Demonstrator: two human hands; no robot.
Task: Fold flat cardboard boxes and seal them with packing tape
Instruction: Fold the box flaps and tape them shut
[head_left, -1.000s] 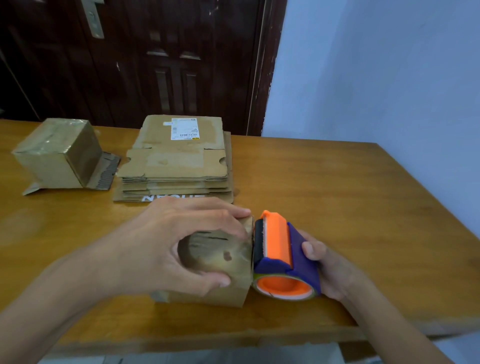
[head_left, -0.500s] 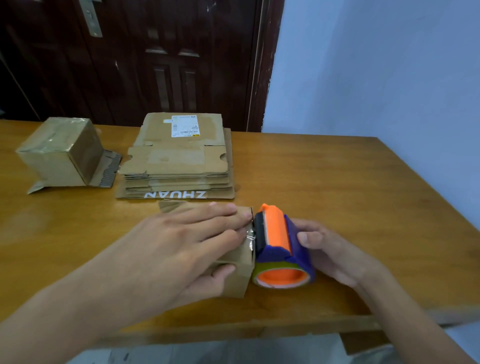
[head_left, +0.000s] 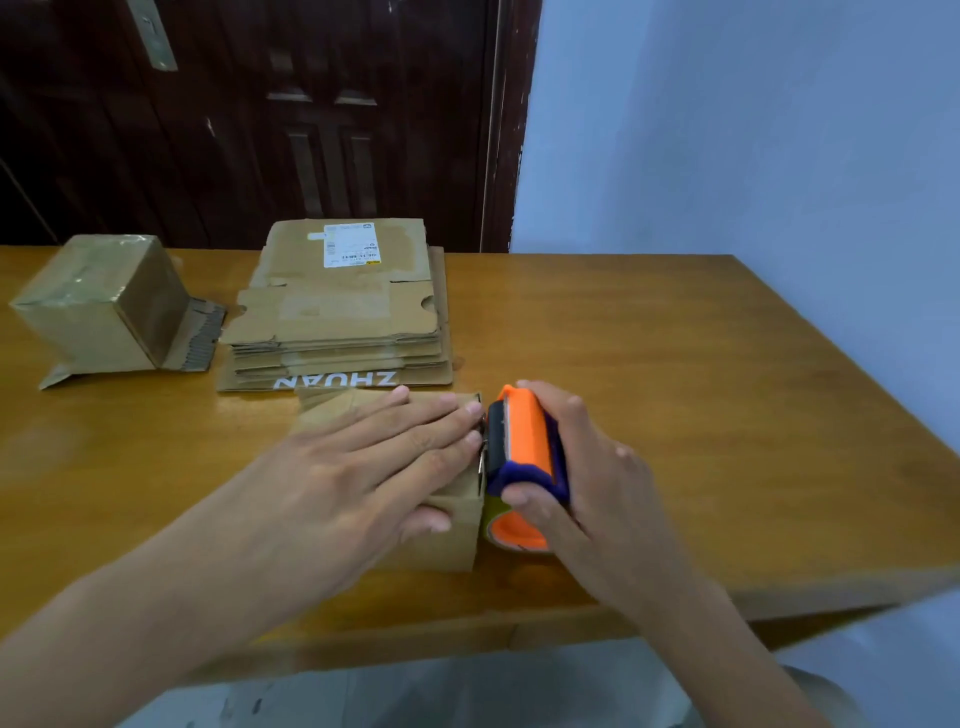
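The small box (head_left: 447, 530), in front of the flat cardboard stack (head_left: 337, 332), is pressed flat-fingered by the left hand (head_left: 363, 467). The tape dispenser (head_left: 524, 467), against the box's right side, is gripped by the right hand (head_left: 597, 483). Light, crushable cardboard is judged best held across its top.

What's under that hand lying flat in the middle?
The left hand lies flat on a small cardboard box, its thumb on the near side. The hand covers most of the box top, so any tape there cannot be seen.
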